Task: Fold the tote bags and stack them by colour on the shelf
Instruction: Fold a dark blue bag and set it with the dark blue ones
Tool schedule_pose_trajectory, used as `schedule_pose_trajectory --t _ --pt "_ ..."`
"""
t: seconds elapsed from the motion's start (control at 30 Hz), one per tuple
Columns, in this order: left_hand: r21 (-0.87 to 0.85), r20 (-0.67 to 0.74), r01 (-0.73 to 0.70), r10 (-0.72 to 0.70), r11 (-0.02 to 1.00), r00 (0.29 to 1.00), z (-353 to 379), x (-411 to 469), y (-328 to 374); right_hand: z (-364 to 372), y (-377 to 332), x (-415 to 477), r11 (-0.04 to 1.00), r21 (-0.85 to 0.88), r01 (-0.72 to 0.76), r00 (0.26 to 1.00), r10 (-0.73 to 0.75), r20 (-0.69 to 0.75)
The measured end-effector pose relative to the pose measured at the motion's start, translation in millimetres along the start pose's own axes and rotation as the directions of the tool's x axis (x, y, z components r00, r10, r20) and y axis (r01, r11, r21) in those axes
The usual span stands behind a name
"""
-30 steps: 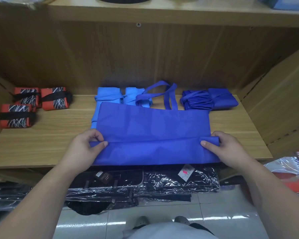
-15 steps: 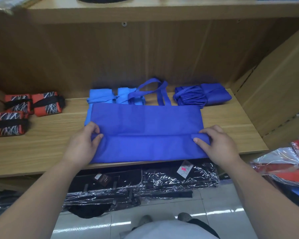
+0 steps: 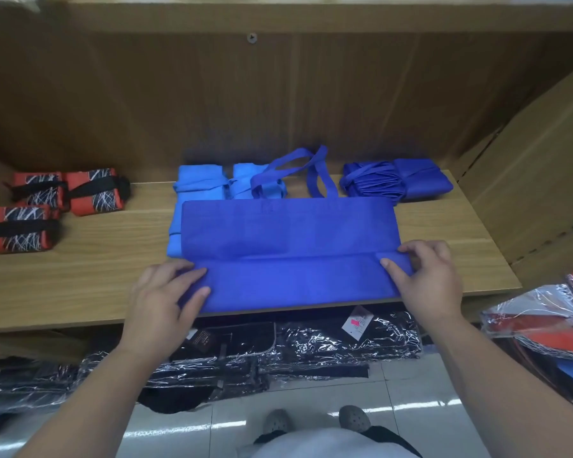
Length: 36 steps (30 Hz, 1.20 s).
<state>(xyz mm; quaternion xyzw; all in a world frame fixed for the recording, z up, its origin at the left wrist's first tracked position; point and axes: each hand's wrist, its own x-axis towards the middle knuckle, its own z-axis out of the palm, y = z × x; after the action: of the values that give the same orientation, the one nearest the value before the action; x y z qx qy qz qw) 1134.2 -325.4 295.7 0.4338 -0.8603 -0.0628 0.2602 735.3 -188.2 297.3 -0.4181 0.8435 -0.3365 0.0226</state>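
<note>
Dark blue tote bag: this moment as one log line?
step: fold | dark blue tote bag: on shelf, near edge folded over | left hand: grips fold | right hand: pinches fold

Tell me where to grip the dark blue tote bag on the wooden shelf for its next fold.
Take the dark blue fabric tote bag by the two short ends of its folded-over near band, one pinch grip from each side, where the left hand and right hand are. It lies flat and wide, so only its edges can be pinched.
</note>
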Motion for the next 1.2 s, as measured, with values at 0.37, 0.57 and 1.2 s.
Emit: schedule_pose_trajectory --t 0.37,0.57,1.2 --pt "-0.248 0.116 0.155 -0.130 0.956 0.985 -11.9 -28.5 -5.0 -30.3 16.4 -7.0 0.951 0.231 0.206 0.857 -0.290 0.426" --pt "-0.468 0.200 0.382 -0.325 0.797 0.924 -28.2 -25.1 -8.0 -48.3 28.3 -2.6 0.950 0.306 0.064 0.797 -0.233 0.557" --pt "-0.188 0.105 0.571 -0.562 0.799 0.820 -6.9 7.3 19.8 -11.8 -6.0 9.8 0.982 0.133 -0.135 0.979 0.111 0.169"
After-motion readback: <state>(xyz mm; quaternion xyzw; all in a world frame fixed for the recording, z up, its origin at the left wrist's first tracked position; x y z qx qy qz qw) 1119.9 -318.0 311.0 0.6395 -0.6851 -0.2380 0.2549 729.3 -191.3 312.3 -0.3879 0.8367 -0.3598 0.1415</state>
